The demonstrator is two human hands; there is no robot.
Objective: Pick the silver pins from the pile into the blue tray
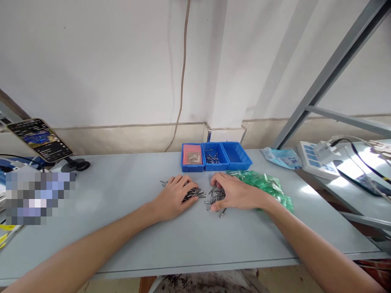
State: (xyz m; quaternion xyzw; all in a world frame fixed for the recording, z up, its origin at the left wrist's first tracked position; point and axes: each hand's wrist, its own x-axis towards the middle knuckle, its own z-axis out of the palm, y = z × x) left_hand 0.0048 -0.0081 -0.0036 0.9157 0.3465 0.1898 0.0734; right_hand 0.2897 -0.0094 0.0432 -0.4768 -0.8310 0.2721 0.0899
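Note:
A loose pile of small metal pins (201, 194) lies on the grey table (128, 211) just in front of me. My left hand (174, 198) rests palm down on the left side of the pile, fingers curled over several pins. My right hand (232, 191) lies on the right side of the pile, fingers bent around more pins. A green plastic bag (269, 185) sits under and beside my right wrist. Behind the hands stand three blue bins: the left bin (192, 157) holds pale parts, the middle bin (214, 156) holds pins, and the right bin (236, 154) looks bare.
A phone on a stand (41, 139) is at the far left. A blue packet (282, 157) and a white power strip (314, 156) with cables lie at the right, beside a grey metal rack post (330, 73). A cable (183, 73) hangs down the wall.

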